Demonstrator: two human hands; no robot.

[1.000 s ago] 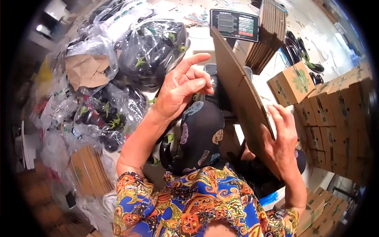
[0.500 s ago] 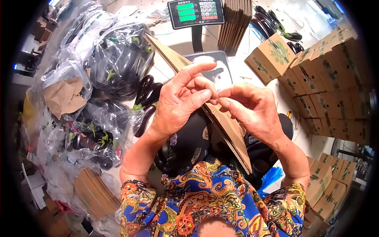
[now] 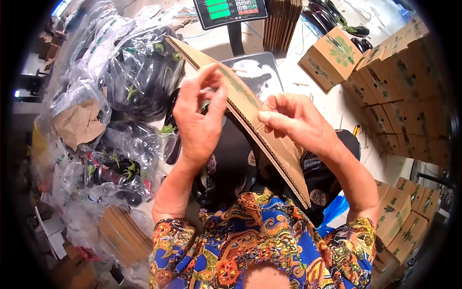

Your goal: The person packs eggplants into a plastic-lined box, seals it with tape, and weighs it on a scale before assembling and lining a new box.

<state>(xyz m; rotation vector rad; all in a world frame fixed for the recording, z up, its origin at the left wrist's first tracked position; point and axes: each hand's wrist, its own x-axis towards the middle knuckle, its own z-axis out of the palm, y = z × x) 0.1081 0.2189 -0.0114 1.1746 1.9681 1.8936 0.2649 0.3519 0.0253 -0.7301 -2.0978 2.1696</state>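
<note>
**Crowded floor, one slanting carton**

Floor room is tight all round you. Your left grip (image 3: pixel 197 123) is pinched shut on the upper edge of the flat carton (image 3: pixel 240 96), which slants across your lap. Your right grip (image 3: pixel 298 120) curls onto its face, but whether it clamps cannot be told. Held unevenly, it may twist and crease, or slip. Its far corner sits near the bagged eggplants (image 3: pixel 139 72) and scale platform (image 3: pixel 255 72); a swing could snag plastic. Stacked boxes (image 3: pixel 409 96) stand beyond.

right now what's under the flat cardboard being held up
Beneath the flattened cardboard box, part of the scale platform and dark patterned trousers show. The rest is hidden by the cardboard, the left hand and the right hand.
</note>
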